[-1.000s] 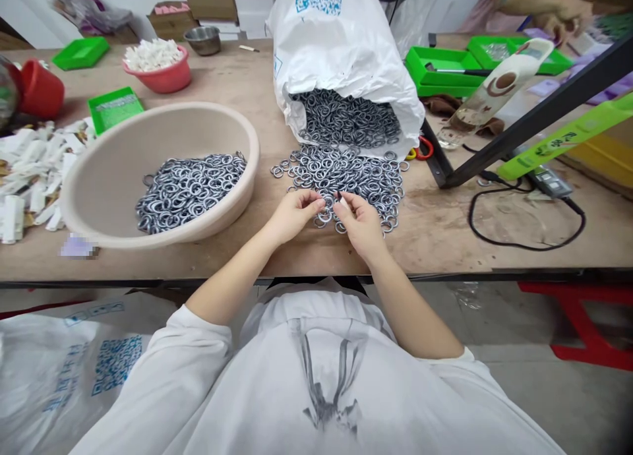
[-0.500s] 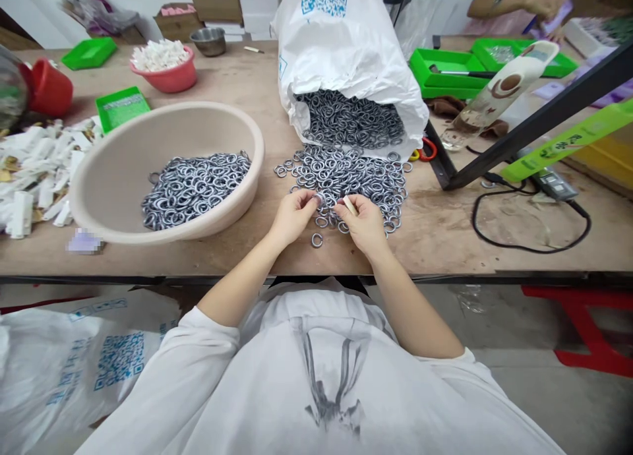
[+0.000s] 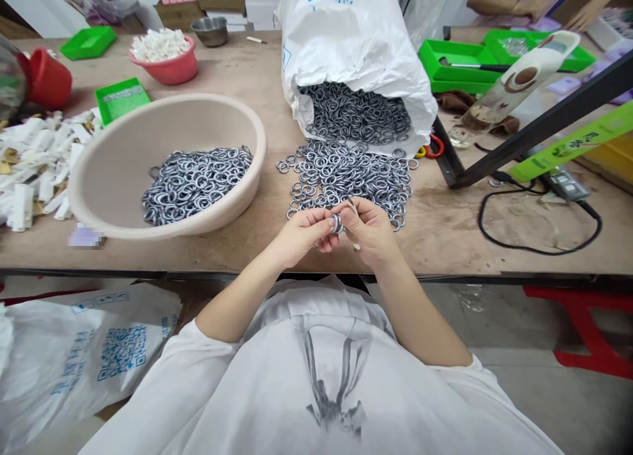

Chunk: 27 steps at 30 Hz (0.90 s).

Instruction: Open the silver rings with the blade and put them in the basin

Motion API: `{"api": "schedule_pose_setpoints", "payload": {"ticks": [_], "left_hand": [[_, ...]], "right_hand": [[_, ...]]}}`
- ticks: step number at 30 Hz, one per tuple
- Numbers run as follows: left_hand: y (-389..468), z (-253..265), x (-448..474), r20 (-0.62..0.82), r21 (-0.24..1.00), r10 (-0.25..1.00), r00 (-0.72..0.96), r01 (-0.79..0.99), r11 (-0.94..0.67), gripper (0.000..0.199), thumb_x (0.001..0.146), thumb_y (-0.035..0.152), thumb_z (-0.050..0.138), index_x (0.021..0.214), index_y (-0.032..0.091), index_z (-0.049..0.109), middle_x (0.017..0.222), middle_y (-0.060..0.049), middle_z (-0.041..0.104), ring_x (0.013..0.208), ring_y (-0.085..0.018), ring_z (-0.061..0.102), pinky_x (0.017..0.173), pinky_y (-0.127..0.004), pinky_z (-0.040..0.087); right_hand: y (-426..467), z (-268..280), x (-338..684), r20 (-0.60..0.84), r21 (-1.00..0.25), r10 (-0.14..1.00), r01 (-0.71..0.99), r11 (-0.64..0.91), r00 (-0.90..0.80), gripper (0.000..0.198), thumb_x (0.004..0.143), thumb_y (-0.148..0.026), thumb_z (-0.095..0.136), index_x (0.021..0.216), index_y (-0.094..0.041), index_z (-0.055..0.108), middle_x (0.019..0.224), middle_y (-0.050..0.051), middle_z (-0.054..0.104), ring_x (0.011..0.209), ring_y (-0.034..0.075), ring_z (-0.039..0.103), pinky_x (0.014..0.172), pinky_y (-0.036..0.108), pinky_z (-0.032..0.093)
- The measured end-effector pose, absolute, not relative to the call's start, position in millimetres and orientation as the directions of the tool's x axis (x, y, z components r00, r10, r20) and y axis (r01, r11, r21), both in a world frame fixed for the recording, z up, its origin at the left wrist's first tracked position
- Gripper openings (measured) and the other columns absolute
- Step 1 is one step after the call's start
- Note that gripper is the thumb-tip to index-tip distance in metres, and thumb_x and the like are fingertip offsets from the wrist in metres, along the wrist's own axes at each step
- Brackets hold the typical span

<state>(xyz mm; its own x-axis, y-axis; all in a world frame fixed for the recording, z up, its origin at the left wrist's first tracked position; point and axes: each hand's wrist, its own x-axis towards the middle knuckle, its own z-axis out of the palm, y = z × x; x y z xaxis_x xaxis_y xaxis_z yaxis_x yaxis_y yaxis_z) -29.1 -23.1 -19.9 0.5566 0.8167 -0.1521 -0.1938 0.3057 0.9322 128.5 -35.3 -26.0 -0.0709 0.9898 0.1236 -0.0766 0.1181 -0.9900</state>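
"What's in your left hand (image 3: 306, 236)?"
"Your fingers pinch at least one metallic grey ring (image 3: 337, 223) above the table (image 3: 445, 247), near its front edge."
"And your right hand (image 3: 374, 234)?"
"Fingers pinching a slim pale stick (image 3: 352, 206) beside that ring; whether they touch it, I can't tell."
"Other rings?"
"A loose ring pile (image 3: 351, 168) lies beyond your hands, at the white sack's (image 3: 356, 53) mouth."

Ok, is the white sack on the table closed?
No, the white sack has its mouth wide open, showing grey rings inside.
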Motion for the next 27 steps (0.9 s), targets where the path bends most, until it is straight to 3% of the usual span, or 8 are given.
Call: {"api": "schedule_pose_setpoints", "payload": {"ticks": [4, 9, 16, 23, 27], "left_hand": [[-28, -19, -36, -0.166, 0.923, 0.832, 0.530, -0.214, 0.320, 0.044, 0.071, 0.054, 0.078, 0.079, 0.017, 0.057, 0.060, 0.002, 0.060, 0.048, -0.007, 0.052, 0.047, -0.018, 0.042], [-33, -16, -41, -0.171, 0.910, 0.815, 0.554, -0.229, 0.346, 0.041, 0.073, 0.052, 0.077, 0.079, 0.016, 0.058, 0.055, 0.003, 0.055, 0.043, -0.007, 0.047, 0.042, -0.018, 0.039], [-36, -16, -42, -0.191, 0.903, 0.789, 0.584, -0.211, 0.374, 0.038, 0.074, 0.050, 0.075, 0.078, 0.017, 0.057, 0.056, 0.004, 0.051, 0.045, -0.007, 0.046, 0.042, -0.019, 0.039], [-36, -10, -41, -0.206, 0.891, 0.778, 0.594, -0.215, 0.400, 0.036, 0.074, 0.047, 0.073, 0.074, 0.018, 0.052, 0.052, 0.006, 0.042, 0.044, -0.006, 0.036, 0.039, -0.017, 0.029], [-39, -10, -42, -0.190, 0.888, 0.740, 0.645, -0.208, 0.409, 0.035, 0.074, 0.045, 0.074, 0.074, 0.018, 0.053, 0.053, 0.007, 0.040, 0.043, -0.004, 0.033, 0.039, -0.017, 0.026]], "right_hand": [[-50, -20, 139, 0.278, -0.930, 0.960, 0.248, 0.271, -0.006, 0.051, 0.085, -0.073, 0.055, 0.078, -0.022, 0.060, 0.064, 0.000, 0.053, 0.059, 0.014, 0.047, 0.057, 0.029, 0.039], [-68, -15, 140, 0.449, -0.727, 0.868, 0.477, 0.494, -0.214, 0.047, 0.098, -0.056, 0.044, 0.068, -0.022, 0.054, 0.063, 0.001, 0.051, 0.061, 0.014, 0.047, 0.059, 0.029, 0.034], [-65, -14, 140, 0.430, -0.690, 0.853, 0.500, 0.523, -0.298, 0.041, 0.099, -0.048, 0.046, 0.071, -0.022, 0.060, 0.064, 0.000, 0.054, 0.060, 0.014, 0.048, 0.059, 0.028, 0.034], [-67, -16, 142, 0.387, -0.728, 0.848, 0.444, 0.522, -0.363, 0.038, 0.099, -0.048, 0.047, 0.079, -0.024, 0.069, 0.064, -0.001, 0.056, 0.057, 0.013, 0.046, 0.058, 0.027, 0.033], [-53, -27, 143, 0.334, -0.804, 0.919, 0.445, 0.394, -0.211, 0.051, 0.095, -0.061, 0.048, 0.064, -0.021, 0.059, 0.058, -0.002, 0.049, 0.055, 0.012, 0.043, 0.056, 0.028, 0.031]]}}
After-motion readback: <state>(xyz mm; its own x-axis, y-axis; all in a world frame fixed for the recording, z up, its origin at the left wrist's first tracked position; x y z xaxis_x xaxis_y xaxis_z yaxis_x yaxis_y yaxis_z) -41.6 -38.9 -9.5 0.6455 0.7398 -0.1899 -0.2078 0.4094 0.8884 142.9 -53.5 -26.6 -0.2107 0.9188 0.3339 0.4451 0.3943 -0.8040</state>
